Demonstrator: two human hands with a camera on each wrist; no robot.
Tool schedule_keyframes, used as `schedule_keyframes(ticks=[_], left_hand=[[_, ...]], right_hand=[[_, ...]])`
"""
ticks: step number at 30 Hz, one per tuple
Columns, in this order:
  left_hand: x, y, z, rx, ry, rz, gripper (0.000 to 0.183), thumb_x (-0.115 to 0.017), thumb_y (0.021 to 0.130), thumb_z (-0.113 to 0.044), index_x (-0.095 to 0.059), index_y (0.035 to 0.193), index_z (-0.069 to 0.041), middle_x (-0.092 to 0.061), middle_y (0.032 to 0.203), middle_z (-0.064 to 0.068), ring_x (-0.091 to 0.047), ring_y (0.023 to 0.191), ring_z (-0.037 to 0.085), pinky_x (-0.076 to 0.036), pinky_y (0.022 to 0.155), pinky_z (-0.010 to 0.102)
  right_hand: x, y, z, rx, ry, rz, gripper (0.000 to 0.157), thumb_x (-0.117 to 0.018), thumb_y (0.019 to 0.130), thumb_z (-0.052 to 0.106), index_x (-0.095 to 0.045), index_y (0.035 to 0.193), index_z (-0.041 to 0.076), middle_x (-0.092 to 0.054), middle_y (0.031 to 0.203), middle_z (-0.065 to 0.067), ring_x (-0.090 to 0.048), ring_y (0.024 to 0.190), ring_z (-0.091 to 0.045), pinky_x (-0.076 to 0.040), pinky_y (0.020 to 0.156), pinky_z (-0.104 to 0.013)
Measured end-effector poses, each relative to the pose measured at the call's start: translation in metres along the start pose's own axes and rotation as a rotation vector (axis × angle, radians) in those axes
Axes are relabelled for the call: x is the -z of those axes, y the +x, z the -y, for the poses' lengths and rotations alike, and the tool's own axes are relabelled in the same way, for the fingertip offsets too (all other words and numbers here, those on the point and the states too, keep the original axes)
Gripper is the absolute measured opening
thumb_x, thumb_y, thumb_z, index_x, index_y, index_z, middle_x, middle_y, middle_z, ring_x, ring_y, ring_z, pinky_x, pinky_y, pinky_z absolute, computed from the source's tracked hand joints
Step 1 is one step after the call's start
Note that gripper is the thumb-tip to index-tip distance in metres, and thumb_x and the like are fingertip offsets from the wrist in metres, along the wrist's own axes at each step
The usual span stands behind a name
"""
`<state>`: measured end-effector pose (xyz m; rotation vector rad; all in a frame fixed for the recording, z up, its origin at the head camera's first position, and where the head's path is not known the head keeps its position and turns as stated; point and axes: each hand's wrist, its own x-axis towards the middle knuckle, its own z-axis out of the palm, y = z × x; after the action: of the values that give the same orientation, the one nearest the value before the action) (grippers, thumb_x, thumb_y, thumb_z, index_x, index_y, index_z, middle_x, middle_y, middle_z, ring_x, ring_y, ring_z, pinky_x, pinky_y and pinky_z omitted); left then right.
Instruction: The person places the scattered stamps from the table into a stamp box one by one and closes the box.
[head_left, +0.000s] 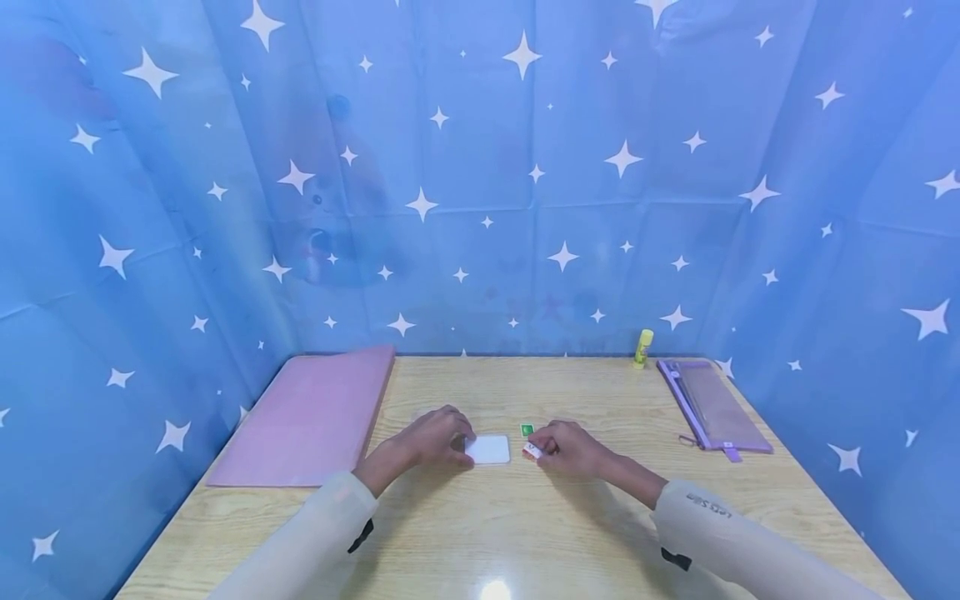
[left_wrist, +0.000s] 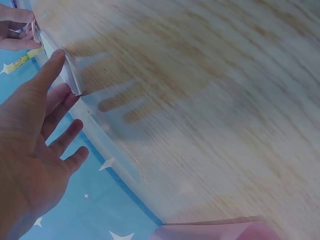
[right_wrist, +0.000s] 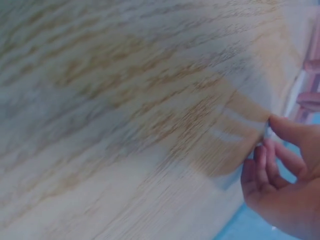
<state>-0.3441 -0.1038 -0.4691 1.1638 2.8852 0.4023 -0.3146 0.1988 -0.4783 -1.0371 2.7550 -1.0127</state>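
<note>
A flat white rectangular piece (head_left: 491,450), rounded at the corners, lies on the table. My left hand (head_left: 438,437) grips its left end between thumb and fingers; in the left wrist view the other fingers spread beside it. To the right, my right hand (head_left: 573,450) pinches a small card (head_left: 531,452) with white and orange on it, partly hidden by the fingers. Just behind that card lies a small green card (head_left: 527,430) with a pale border. In the right wrist view, thumb and fingertips meet at the card's thin edge.
A pink folder (head_left: 307,421) covers the table's left side. At the back right stands a yellow glue stick (head_left: 642,349). A purple zip pouch (head_left: 716,404) lies near the right edge. Blue star-patterned curtains (head_left: 480,167) surround the wooden table (head_left: 480,525).
</note>
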Motion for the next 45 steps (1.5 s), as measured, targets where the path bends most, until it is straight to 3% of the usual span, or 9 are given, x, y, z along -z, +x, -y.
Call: schedule_keyframes(ticks=[9,16,19,25,36,45], left_hand=[[0.003,-0.001,-0.004,0.038,-0.002,0.019,0.043,-0.086,0.086,-0.037,-0.077,0.120,-0.011,-0.071,0.126,0.004,-0.061,0.122,0.024,-0.051,0.105,0.041],[0.003,-0.002,-0.004,0.030,-0.003,0.021,0.043,-0.088,0.084,-0.036,-0.077,0.117,-0.010,-0.073,0.123,0.005,-0.062,0.119,0.024,-0.052,0.102,0.042],[0.003,-0.003,-0.003,0.029,-0.011,0.024,0.043,-0.087,0.085,-0.035,-0.077,0.117,-0.009,-0.073,0.123,0.006,-0.062,0.120,0.025,-0.052,0.103,0.043],[0.001,-0.003,-0.004,0.050,-0.022,0.032,0.042,-0.087,0.085,-0.034,-0.077,0.118,-0.011,-0.072,0.124,0.005,-0.062,0.120,0.025,-0.052,0.104,0.042],[0.000,0.000,-0.006,0.062,-0.001,0.041,0.041,-0.087,0.084,-0.036,-0.077,0.117,-0.014,-0.072,0.125,0.004,-0.062,0.121,0.024,-0.052,0.104,0.041],[0.000,0.003,-0.002,0.046,-0.023,0.022,0.042,-0.087,0.084,-0.035,-0.077,0.118,-0.012,-0.073,0.122,0.004,-0.065,0.117,0.023,-0.053,0.102,0.039]], right_hand=[[-0.001,0.003,0.001,-0.021,-0.058,-0.013,0.031,-0.077,0.083,-0.005,-0.073,0.114,-0.008,-0.067,0.094,-0.009,-0.062,0.082,-0.020,-0.051,0.069,-0.022],[-0.002,0.003,-0.002,0.031,-0.012,-0.009,0.032,-0.075,0.083,-0.007,-0.071,0.115,-0.008,-0.069,0.082,-0.008,-0.059,0.072,-0.013,-0.047,0.066,-0.020],[-0.003,0.003,-0.003,0.030,0.001,0.001,0.034,-0.075,0.085,-0.007,-0.068,0.118,-0.008,-0.071,0.086,-0.009,-0.061,0.073,-0.010,-0.049,0.067,-0.021],[-0.004,0.003,-0.005,0.012,0.035,0.006,0.034,-0.076,0.085,-0.008,-0.068,0.118,-0.005,-0.071,0.095,-0.014,-0.071,0.082,-0.020,-0.056,0.071,-0.024],[-0.004,0.003,-0.008,0.040,0.010,-0.023,0.024,-0.070,0.089,-0.010,-0.073,0.112,-0.004,-0.074,0.093,-0.014,-0.073,0.085,-0.026,-0.059,0.074,-0.028],[0.006,0.014,-0.003,0.068,0.041,0.014,0.023,-0.065,0.091,-0.013,-0.073,0.112,-0.006,-0.076,0.096,-0.020,-0.075,0.083,-0.031,-0.061,0.073,-0.032]])
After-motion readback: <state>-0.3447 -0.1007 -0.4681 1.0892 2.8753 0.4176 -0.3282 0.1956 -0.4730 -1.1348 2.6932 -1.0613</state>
